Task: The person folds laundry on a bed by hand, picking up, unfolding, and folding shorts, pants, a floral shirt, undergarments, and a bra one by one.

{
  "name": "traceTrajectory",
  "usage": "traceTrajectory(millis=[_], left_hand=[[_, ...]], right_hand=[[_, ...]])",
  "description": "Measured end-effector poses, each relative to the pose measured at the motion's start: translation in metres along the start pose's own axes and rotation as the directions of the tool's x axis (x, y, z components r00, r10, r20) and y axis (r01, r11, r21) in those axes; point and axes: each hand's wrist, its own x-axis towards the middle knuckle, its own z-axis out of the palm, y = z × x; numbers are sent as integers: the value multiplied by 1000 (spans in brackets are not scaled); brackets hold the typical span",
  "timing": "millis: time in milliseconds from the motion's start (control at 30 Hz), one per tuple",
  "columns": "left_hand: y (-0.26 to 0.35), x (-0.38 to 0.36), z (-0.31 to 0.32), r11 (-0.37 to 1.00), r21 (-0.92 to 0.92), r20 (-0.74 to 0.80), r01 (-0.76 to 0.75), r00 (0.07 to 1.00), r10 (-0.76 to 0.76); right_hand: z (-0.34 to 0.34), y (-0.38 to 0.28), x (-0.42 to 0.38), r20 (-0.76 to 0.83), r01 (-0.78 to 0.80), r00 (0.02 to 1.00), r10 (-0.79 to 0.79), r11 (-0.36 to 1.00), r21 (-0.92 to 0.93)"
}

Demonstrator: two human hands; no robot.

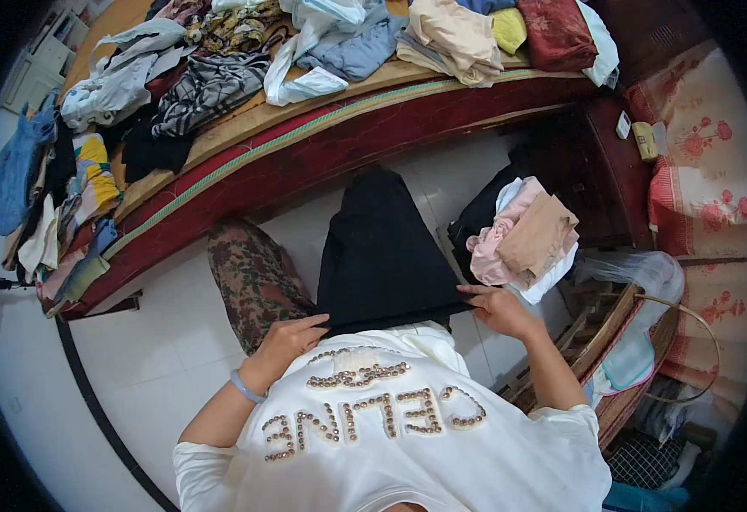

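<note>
A black garment lies spread over my lap, smooth and wide at its near edge and narrower toward the bed; its exact kind cannot be told. My left hand pinches the near left corner, with the index finger stretched along the edge. At the near right corner, my right hand grips the same edge between thumb and fingers. The near edge is pulled straight between both hands, close to my white shirt. Camouflage-patterned trousers show on my left leg; the garment covers most of the right one.
Ahead, a bed with a dark red side carries several heaps of clothes. A pile of folded clothes with a pink piece sits to my right. Further right are a wooden crib-like frame with netting and a floral curtain. White tiles cover the floor.
</note>
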Motion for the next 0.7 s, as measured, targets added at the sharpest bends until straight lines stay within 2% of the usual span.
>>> traceTrajectory(millis=[67,200,300,333,367,400,433,500,567,633,700], left_hand=[[3,3,-10,1000,-13,-1,-15,1000,15],[32,18,-56,997,-71,-65,-1,998,-4],[80,36,-121,998,-56,-165,-25,986,16],[90,44,-141,997,2,-197,-76,977,75],[95,53,-158,990,62,-227,-125,964,136],[94,65,-170,985,56,-241,-161,955,170],[91,78,-179,979,50,-256,-197,945,203],[68,107,-178,991,-111,-314,-81,948,42],[33,138,-168,966,-258,-308,36,944,-117],[-16,161,-156,984,-174,-247,36,966,-79],[-40,173,-140,992,-82,-197,97,974,-112]], right_hand=[[-21,-7,1,9,50,999,-51,998,45],[-79,-37,-4,-27,42,999,-36,956,291],[-121,-46,-21,-96,16,992,80,683,730],[-140,-47,-14,-292,286,945,-144,796,533],[-161,-48,-3,-419,522,820,-390,810,268],[-170,-61,3,-460,507,831,-314,768,392],[-181,-66,10,-435,450,859,-268,802,393],[-190,-66,37,-375,307,922,-99,777,550],[-189,-42,75,-327,224,944,-43,811,541],[-180,-18,111,-254,121,967,36,809,575],[-165,2,137,-206,59,975,79,808,586]])
